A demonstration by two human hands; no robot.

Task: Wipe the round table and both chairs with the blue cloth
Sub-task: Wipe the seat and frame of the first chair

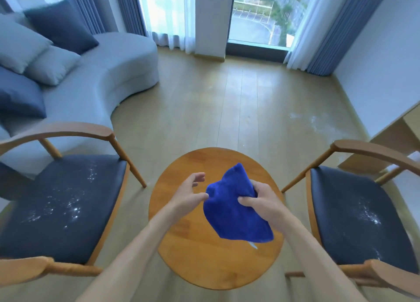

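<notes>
A blue cloth [234, 208] hangs bunched above the round wooden table [204, 263], and my right hand [261, 199] grips its right edge. My left hand [191, 192] hovers just left of the cloth with fingers spread and relaxed, holding nothing. A wooden chair with a dark seat [61, 211] stands to the left of the table, white powder scattered on its cushion. A matching chair [361, 215] stands to the right, also dusted with white specks.
A curved grey sofa [109, 74] with several cushions fills the back left. Wooden floor [227, 111] stretches toward curtained windows, with a white powdery smear [313, 122] at the right. A pale wooden desk [395, 133] sits by the right wall.
</notes>
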